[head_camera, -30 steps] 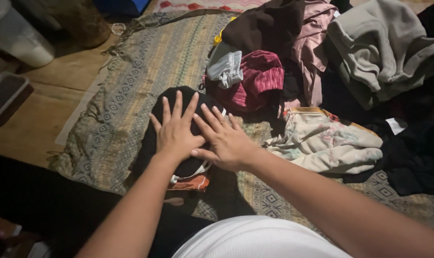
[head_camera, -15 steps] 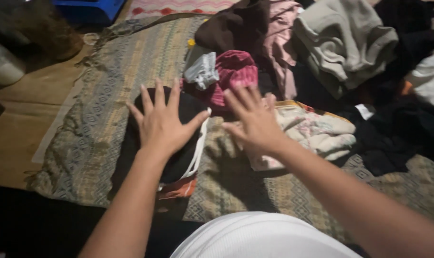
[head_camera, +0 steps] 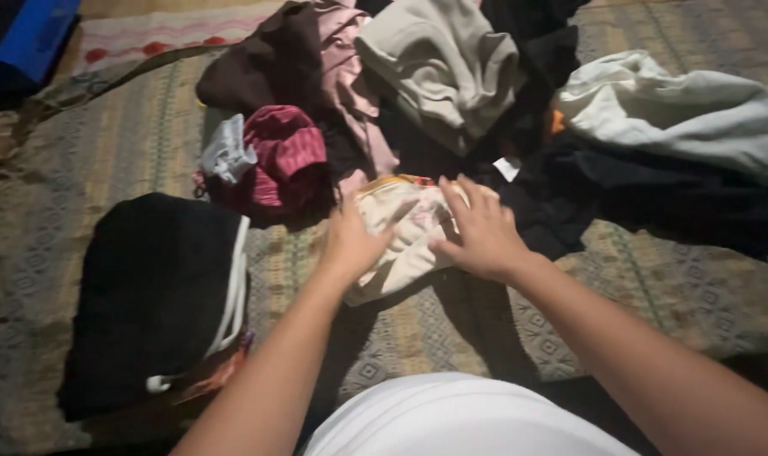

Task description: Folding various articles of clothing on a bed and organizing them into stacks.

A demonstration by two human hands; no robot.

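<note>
A patterned woven mat (head_camera: 105, 160) fills the floor, its far edge and right edge cut off by the frame, and a heap of clothes sprawls over its far half. Biggest in the heap, toward the far right corner, a pale grey-white garment (head_camera: 688, 110) runs out of view; below it dark clothing (head_camera: 654, 194) is too shadowed to tell piece from piece. Near the left edge lies a folded black garment (head_camera: 147, 295) with a white drawstring, its underside hidden. At the far middle sits a beige-grey top (head_camera: 443, 67), with a brown piece (head_camera: 257, 67) beside it. A maroon ribbed cloth (head_camera: 283, 160) is bunched next to a small grey one. In the mat's middle, the cream printed cloth (head_camera: 401, 236) lies crumpled; the left hand (head_camera: 354, 241) presses on it, fingers spread, and the right hand (head_camera: 481, 232) rests flat on it, fingers splayed wide, gripping nothing.
</note>
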